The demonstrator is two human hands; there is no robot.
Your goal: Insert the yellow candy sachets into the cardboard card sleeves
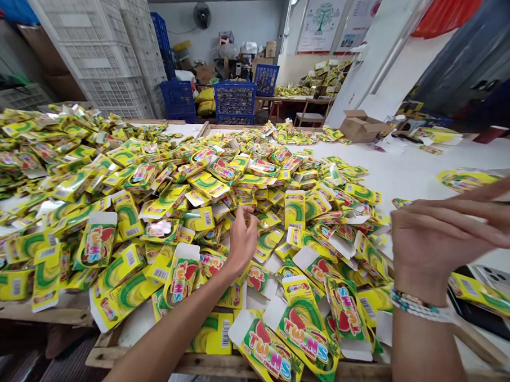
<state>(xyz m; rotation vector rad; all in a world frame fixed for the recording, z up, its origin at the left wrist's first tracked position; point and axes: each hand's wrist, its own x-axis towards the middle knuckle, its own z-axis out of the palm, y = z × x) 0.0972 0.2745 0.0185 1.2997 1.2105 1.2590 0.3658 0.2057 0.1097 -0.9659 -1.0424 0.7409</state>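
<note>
My left hand [242,239] reaches into the middle of a large heap of small yellow-green printed cartons [296,209]. Its fingers are curled together among them, and what they pinch, if anything, is hidden. My right hand [442,230], with beaded bracelets at the wrist, is raised at the right, fingers stretched out sideways and somewhat blurred. Nothing shows in its grip. Behind its fingers some yellow cartons [466,179] lie on the white table. Nearest me, several flat cartons marked "TWINS" [268,351] overlap at the table edge, some with white end flaps standing open.
A dark flat object [482,310], a phone [501,276] and a carton on top lie under my right hand. An open brown cardboard box [362,125] stands at the back right. White crates [95,57] are stacked at the back left, blue crates [235,99] behind the table.
</note>
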